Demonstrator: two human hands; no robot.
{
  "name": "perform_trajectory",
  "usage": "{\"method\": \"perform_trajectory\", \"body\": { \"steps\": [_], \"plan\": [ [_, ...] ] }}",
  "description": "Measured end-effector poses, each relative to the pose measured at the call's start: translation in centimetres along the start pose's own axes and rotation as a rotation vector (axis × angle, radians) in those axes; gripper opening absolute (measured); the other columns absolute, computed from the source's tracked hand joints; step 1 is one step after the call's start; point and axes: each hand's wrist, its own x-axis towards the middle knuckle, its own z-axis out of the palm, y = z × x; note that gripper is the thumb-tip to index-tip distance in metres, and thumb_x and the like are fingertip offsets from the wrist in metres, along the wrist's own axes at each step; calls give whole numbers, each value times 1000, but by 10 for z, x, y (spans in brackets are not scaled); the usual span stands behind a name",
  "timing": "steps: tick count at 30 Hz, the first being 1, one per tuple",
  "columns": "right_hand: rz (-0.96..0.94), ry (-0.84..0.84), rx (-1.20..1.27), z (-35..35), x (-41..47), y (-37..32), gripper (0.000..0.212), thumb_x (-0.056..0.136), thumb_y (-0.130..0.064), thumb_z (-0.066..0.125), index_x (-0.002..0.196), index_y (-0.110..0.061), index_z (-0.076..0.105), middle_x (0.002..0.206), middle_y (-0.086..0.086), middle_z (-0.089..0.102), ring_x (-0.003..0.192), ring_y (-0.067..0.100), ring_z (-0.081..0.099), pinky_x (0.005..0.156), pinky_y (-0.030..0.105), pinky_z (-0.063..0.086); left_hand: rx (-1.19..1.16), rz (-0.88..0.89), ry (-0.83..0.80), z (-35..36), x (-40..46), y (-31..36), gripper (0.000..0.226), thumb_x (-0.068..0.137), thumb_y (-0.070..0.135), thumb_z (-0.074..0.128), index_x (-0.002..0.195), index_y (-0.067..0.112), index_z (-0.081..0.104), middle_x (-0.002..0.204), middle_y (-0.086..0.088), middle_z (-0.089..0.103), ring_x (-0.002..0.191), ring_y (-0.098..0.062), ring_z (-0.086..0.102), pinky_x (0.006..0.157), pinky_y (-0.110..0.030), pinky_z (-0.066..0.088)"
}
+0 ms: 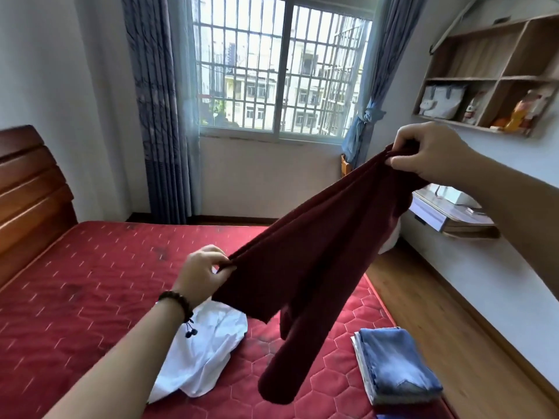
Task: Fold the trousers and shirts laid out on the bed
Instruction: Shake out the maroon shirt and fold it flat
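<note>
The left hand pinches one edge of a dark red shirt at centre frame, and the right hand, upper right, grips the other edge, so it hangs clear of the bed above a crumpled white shirt. I judge the dangling sleeve could drag that shirt or fold crooked. Folded jeans lie lower right; the wall shelf holds a bag and toys.

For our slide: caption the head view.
Both hands, left and right, lift a maroon garment above the bed.
</note>
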Motion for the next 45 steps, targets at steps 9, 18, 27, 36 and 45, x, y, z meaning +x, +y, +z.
{"method": "perform_trajectory", "body": {
  "steps": [9, 18, 27, 36, 45],
  "plan": [
    [33, -40, 99, -45, -115, 37, 14, 78, -8, 74, 74, -9, 61, 64, -3, 53, 59, 9, 48, 55, 22, 35, 86, -1, 122, -52, -88, 86, 8, 76, -1, 75, 80, 6, 75, 80, -2, 65, 75, -12, 60, 71, -5, 41],
    [91, -190, 217, -58, -183, 49, 20, 80, -7, 74, 94, -18, 64, 83, -2, 63, 67, 7, 56, 56, 15, 42, -83, -187, -145, -74, -161, 125, 16, 79, -1, 74, 90, 11, 71, 83, -3, 71, 76, -12, 66, 73, -21, 53],
    [237, -450, 354, -52, -222, 62, 11, 81, -12, 74, 85, -22, 75, 71, -4, 71, 62, 7, 67, 52, 17, 50, -232, -395, -310, -69, -199, 121, 3, 85, 3, 69, 88, 2, 69, 78, -5, 71, 67, -8, 65, 62, -16, 52],
    [393, -793, 584, -27, -282, 84, 11, 81, -11, 71, 92, -11, 71, 88, 17, 71, 74, 25, 68, 56, 27, 54, -363, -602, -410, -45, -265, 103, 9, 83, -1, 69, 92, -2, 70, 87, -18, 72, 78, -18, 64, 77, -28, 51],
    [405, -658, 537, 5, -275, 89, 12, 82, -14, 74, 92, -9, 73, 83, 10, 70, 72, 18, 65, 59, 26, 53, -832, -968, -345, -24, -286, 94, 9, 78, 3, 65, 83, 0, 72, 75, -13, 72, 63, -16, 70, 59, -22, 58]
  ]
}}
